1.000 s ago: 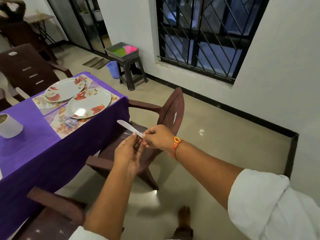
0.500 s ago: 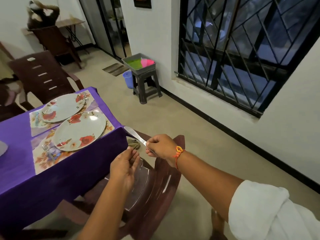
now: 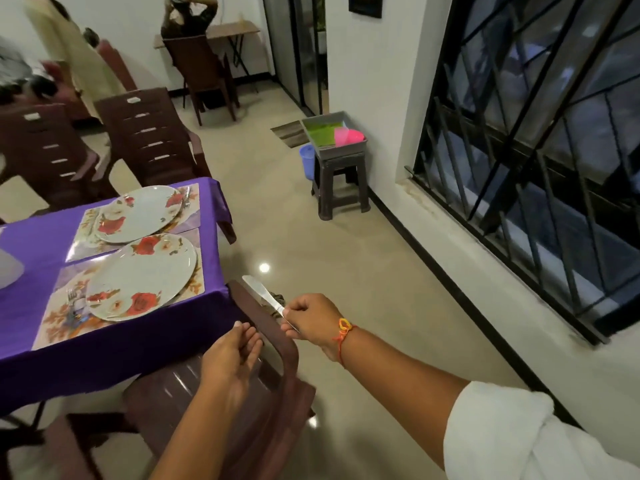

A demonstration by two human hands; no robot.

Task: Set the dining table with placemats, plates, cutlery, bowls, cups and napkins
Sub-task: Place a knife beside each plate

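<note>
Right hand (image 3: 313, 318) pinches the knife (image 3: 263, 295), blade pointing up-left toward the near plate (image 3: 142, 276). Left hand (image 3: 230, 355) is relaxed, empty, nearer the table.

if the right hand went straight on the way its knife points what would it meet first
Probably the purple tablecloth at its near corner, then the near plate. The right hand aims the knife up-left over the chair back; depth is unclear, it could pass above.

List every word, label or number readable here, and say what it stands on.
No text here can be read.
Chair labels: white patches on two chair backs, too blurred to read.
Wall frame: too dark to show any writing.
</note>
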